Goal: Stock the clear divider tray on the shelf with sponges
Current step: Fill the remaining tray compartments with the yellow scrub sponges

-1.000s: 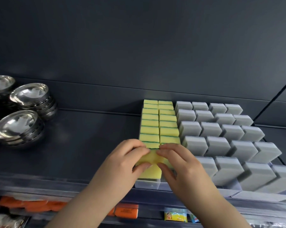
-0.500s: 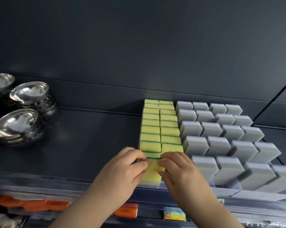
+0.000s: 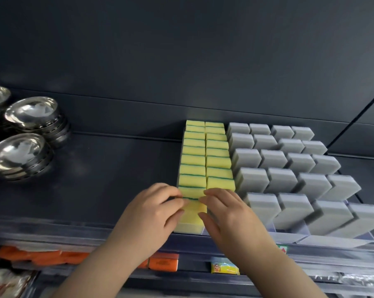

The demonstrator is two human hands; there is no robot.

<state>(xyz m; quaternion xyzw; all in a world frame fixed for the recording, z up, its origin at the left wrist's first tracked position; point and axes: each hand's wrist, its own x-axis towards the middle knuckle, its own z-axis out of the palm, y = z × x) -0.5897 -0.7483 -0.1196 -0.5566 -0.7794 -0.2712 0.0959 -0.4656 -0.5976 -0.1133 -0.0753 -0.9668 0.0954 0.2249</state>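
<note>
A clear divider tray lies on the dark shelf. Its two left lanes hold rows of yellow sponges with green backing; the lanes to the right hold grey sponges. At the front of the left yellow lane stands one more yellow sponge. My left hand grips its left side with curled fingers and thumb. My right hand pinches its right side, fingers over the top edge and thumb on the front face. The front of the second yellow lane is hidden behind my right hand.
Stacks of steel bowls stand at the shelf's far left. A clear strip runs along the shelf's front edge. On the shelf below lie orange packets and a small yellow packet.
Both hands have pushed the front yellow sponge down and forward into the left lane; it now stands lower, close against the sponge behind it.
</note>
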